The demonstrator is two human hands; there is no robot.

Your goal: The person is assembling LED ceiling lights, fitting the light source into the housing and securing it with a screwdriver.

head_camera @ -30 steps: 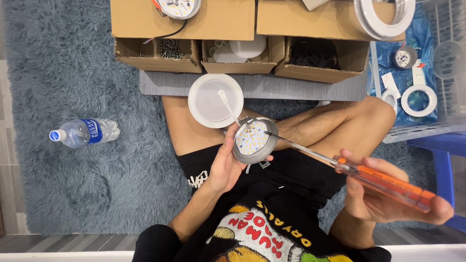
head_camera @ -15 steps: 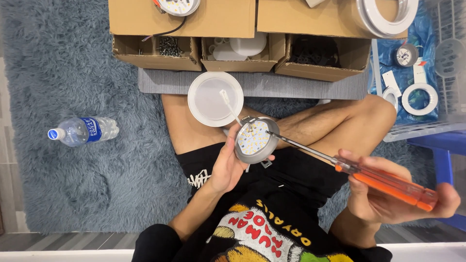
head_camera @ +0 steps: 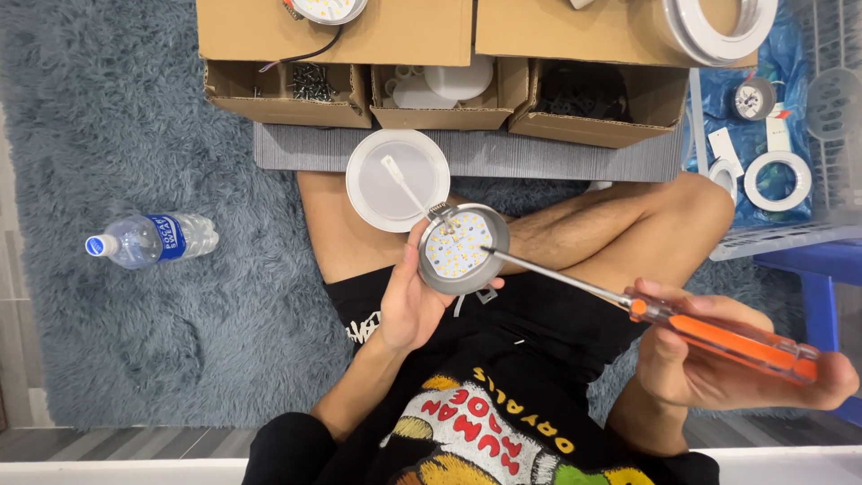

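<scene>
Screw-driving step underway: round LED lamp (head_camera: 461,249) is gripped w/ left hand (head_camera: 409,305); orange screwdriver (head_camera: 718,334) is clasped by right hand (head_camera: 709,364), tip on LED board. Next move: tip kept seated, lamp held steady.

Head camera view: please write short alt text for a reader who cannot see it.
A seated person's left hand holds a round LED downlight while the right hand presses an orange-handled screwdriver onto its LED board. Cardboard boxes and a water bottle lie nearby.

Shaggy blue-grey rug (head_camera: 117,135), matt cardboard boxes (head_camera: 332,36), glossy orange plastic screwdriver handle (head_camera: 745,343)
</scene>
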